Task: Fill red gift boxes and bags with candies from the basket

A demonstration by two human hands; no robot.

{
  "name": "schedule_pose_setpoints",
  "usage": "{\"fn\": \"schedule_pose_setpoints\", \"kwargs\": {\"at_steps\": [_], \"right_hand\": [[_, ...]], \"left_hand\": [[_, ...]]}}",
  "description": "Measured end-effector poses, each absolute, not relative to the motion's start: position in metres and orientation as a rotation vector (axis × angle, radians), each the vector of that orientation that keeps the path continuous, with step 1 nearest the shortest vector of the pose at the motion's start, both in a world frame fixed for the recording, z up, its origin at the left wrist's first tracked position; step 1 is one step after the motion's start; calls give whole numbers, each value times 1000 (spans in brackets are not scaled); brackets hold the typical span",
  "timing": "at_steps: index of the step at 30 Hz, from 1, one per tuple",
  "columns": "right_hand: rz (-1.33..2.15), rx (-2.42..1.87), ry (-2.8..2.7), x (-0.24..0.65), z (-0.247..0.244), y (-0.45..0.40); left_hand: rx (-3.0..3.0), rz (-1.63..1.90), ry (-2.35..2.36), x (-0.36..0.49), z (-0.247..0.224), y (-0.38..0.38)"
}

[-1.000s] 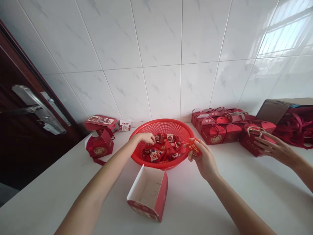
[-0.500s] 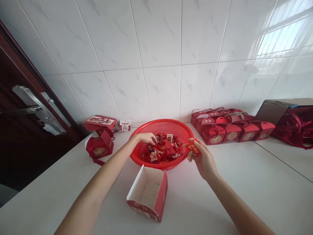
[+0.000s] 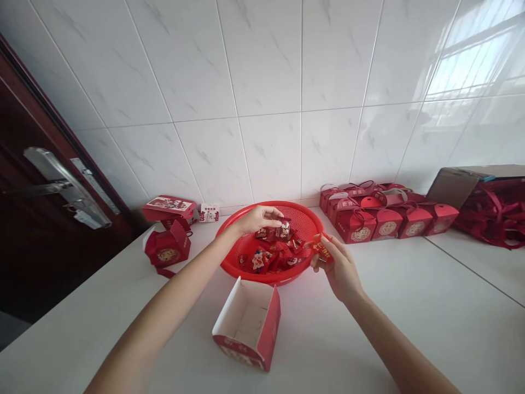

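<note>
Dark packet [image 3: 284,230]: hangs over the back half of the basket, pinched at its upper edge, with pale print on its front.
Red packet [image 3: 322,249]: sits just beside the basket's right rim, gold lettering turned toward the camera.
Left hand [image 3: 261,220]: reaches over the basket, with thumb and fingertips brought together on the dark packet.
Right hand [image 3: 338,267]: holds the red packet between thumb and fingers, nearly closed, with lower fingers curled beneath.
Wrapped sweets [image 3: 260,260]: lie heaped in the basket below the left hand, mostly red, one printed in white and blue.
Basket [image 3: 310,221]: stands near the wall, red, round and perforated.
Open box [image 3: 268,328]: stands in front of the basket, between the forearms, showing a pale inside and red outer walls.
Left-side boxes [image 3: 168,251]: stand near the door, red, one behind the other.
White card [image 3: 210,213]: stands between those boxes and the basket.
Closed red boxes [image 3: 361,227]: stand packed in rows right of the basket, with handles and gold emblems.
Carton [image 3: 455,189]: lies on its side farther right, holding dark red ribbons [image 3: 498,210].
Table [image 3: 328,339]: spreads white beneath everything, up to the tiled wall [image 3: 270,148].
Door [image 3: 24,246]: rises at far left, dark, with a metal handle [image 3: 68,186].
</note>
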State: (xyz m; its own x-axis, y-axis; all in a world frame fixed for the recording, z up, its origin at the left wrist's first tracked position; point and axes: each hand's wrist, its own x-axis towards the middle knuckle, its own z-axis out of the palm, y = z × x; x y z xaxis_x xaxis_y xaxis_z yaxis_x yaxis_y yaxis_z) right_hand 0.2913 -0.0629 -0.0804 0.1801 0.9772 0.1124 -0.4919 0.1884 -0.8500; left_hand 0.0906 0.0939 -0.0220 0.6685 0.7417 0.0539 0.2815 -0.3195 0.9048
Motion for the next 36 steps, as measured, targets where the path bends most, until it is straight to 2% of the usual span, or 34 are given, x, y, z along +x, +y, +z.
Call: {"fn": "schedule_pose_setpoints", "kwargs": {"at_steps": [8,19,22,30,32,36], "right_hand": [[1200,-767,-781,289,-78,-65],[1274,-808,-741,287,-74,-67],[1288,-812,-707,289,-73,-66],[1374,-785,-656,289,-75,-65],[1376,-780,-663,289,-75,-65],[1380,-776,-679,290,-75,-65]], "left_hand": [[1948,564,658,126,-1,43],[1895,552,613,132,-2,38],[1997,406,703,117,-3,47],[2386,-309,1183,72,-34,72],[2413,-295,1230,68,-36,73],[2476,-43,1239,64,-27,74]]}}
